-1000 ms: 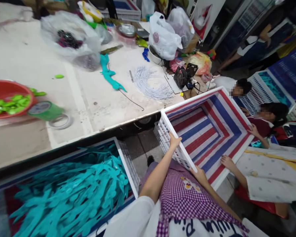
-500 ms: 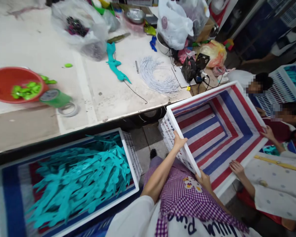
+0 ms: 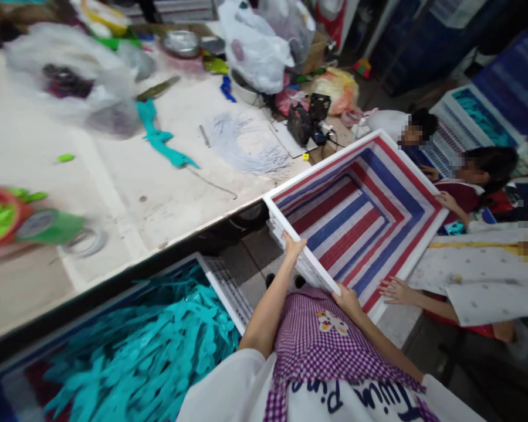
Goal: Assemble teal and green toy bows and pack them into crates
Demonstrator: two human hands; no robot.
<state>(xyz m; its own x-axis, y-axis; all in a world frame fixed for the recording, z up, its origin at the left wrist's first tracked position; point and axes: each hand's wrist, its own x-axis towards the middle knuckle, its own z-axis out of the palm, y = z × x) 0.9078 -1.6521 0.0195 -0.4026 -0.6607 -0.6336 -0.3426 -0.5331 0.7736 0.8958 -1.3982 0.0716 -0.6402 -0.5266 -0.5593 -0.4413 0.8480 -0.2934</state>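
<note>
A white plastic crate (image 3: 321, 282) lined with red, white and blue striped sheet is tilted in front of me, and its inside is bare. My left hand (image 3: 294, 247) grips the crate's near rim, thumb over the edge. Farther right along that same rim, my right hand (image 3: 348, 300) is closed on the corner. A co-worker's hand (image 3: 398, 291) lies with spread fingers at the crate's right side. Another hand of that person (image 3: 447, 201) touches the far right rim.
Left of me stands another crate (image 3: 222, 287) heaped with teal flat pieces (image 3: 158, 346). The white table (image 3: 127, 199) bears a teal piece (image 3: 162, 140), a wire bundle (image 3: 250, 146), tape rolls, plastic bags and a red bowl (image 3: 9, 205). Several people sit at right.
The view has turned to the right, so the table things sit farther left. The co-worker's nearer hand has spread its fingers at the crate's side. Both my hands keep hold of the crate.
</note>
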